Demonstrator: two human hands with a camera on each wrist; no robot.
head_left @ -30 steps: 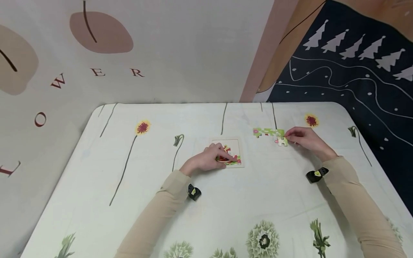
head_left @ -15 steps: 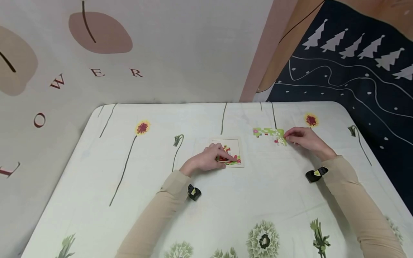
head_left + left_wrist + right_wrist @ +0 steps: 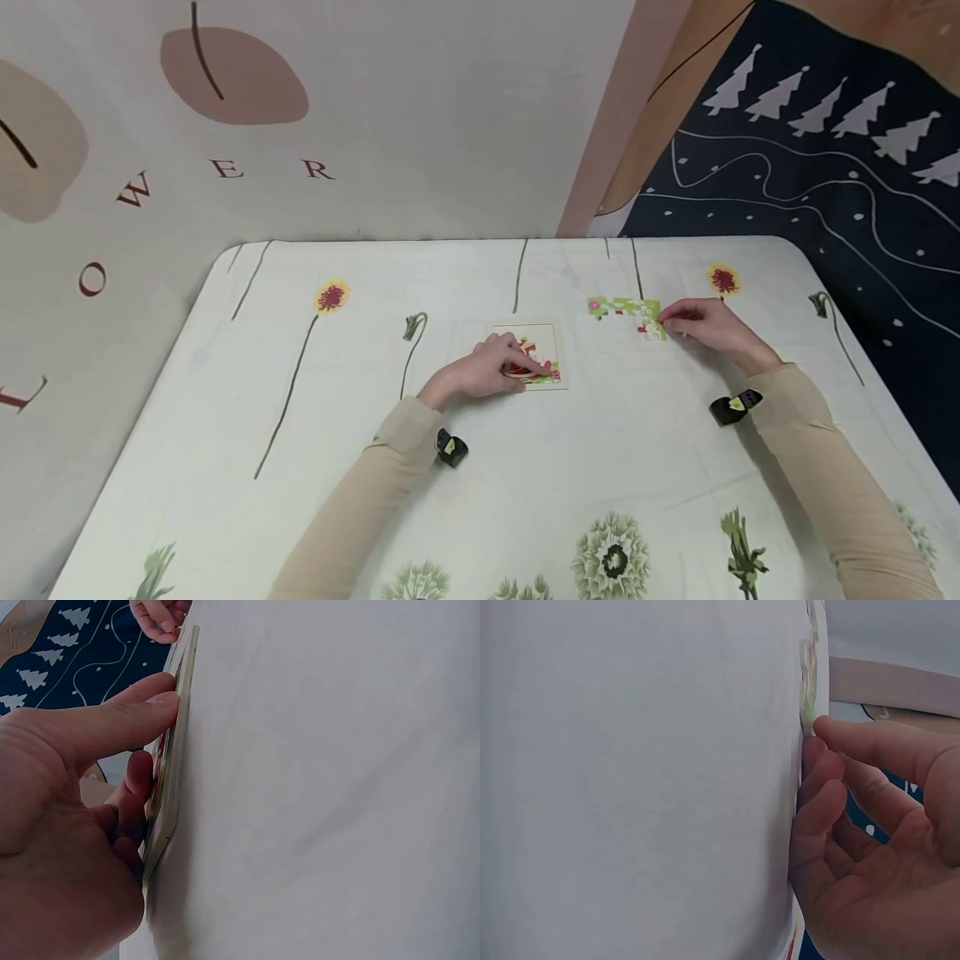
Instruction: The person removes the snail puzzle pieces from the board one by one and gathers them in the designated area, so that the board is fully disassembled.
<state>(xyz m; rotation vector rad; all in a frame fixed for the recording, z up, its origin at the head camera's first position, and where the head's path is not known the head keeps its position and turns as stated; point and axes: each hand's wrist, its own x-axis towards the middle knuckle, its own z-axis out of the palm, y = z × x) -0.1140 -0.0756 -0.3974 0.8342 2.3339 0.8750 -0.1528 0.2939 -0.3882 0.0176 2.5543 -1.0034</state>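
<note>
In the head view, my left hand (image 3: 491, 367) rests on a small square puzzle board (image 3: 555, 337). Its index finger lies across the printed pieces, and the fingers cover part of the picture. The left wrist view has the thumb touching the edge of the board (image 3: 180, 765). To the right, my right hand (image 3: 705, 323) pinches the edge of a green and white puzzle piece (image 3: 652, 331). That piece lies against the right end of a row of green jigsaw pieces (image 3: 622, 306). Thumb and index meet at the piece's edge in the right wrist view.
A white cloth (image 3: 585, 450) with printed flowers covers the table. A pale wall (image 3: 450, 125) stands behind it, and a dark cloth with printed white trees (image 3: 795, 175) hangs at the right. Each wrist wears a small black camera (image 3: 452, 448).
The green and white piece has shifted slightly and now sits close against the piece above it. My right hand has barely moved. My left hand stays on the board.
</note>
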